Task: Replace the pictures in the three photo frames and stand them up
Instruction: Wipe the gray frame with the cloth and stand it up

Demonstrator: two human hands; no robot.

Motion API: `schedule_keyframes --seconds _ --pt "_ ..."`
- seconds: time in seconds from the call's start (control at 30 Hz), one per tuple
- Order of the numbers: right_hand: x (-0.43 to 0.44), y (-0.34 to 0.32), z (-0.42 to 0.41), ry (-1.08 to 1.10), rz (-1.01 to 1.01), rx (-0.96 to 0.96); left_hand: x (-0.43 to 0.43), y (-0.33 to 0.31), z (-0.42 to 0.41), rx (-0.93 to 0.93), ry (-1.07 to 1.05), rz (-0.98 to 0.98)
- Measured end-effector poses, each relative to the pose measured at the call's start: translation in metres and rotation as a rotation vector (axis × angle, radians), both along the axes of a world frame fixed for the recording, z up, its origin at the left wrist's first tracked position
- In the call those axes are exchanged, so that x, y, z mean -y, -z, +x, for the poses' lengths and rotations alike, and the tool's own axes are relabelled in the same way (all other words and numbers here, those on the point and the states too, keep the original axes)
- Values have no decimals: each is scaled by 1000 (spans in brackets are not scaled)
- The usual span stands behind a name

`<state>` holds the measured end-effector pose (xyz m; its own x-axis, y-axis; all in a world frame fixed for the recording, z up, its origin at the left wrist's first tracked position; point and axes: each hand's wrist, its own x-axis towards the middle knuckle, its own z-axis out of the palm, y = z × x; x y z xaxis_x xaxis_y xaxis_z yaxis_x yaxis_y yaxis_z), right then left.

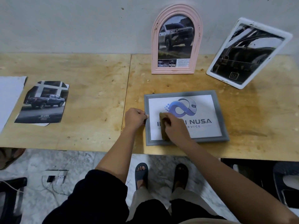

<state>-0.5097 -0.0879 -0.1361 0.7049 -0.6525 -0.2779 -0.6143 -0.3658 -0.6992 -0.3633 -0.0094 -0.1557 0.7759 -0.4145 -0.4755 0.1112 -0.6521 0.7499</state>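
Left hand (135, 118) grips grey frame (181, 93); right hand (175, 126) holds brown pad (163, 121).

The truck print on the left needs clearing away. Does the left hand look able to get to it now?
Probably yes: only bare table lies between the left hand and the truck print, though it must first let go of the edge of the grey frame.

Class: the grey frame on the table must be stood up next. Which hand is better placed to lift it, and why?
Left. The left hand pinches the left edge of the grey frame, while the right hand is occupied holding a brown pad on the glass.
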Motion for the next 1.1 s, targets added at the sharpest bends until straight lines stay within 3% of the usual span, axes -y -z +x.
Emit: schedule_keyframes --seconds 0.07,0.27,0.37,0.53,0.67,0.77,0.97,1.03,1.1 --pt "-24 4 8 -172 -121 -84 0 1 1 1 3 7" --pt "-66 34 -10 -601 -617 -51 -1 1 0 3 -13 16" --pt "-66 40 -21 -735 -632 -78 -1 1 -1 0 -18 18" --pt "-44 41 -33 -772 -606 157 -5 9 -4 109 49 59" --pt "-12 47 -66 -808 -538 36 -3 11 -9 213 62 85" --pt "11 53 -93 -680 -512 -62 0 8 -14 273 84 129" --pt "72 49 -133 -220 -576 -135 -1 11 -21 370 119 173" --pt "89 45 -142 -56 -560 -56 -1 13 -25 410 134 166" --pt "98 34 -140 259 -436 60 -1 16 -32 441 146 174"
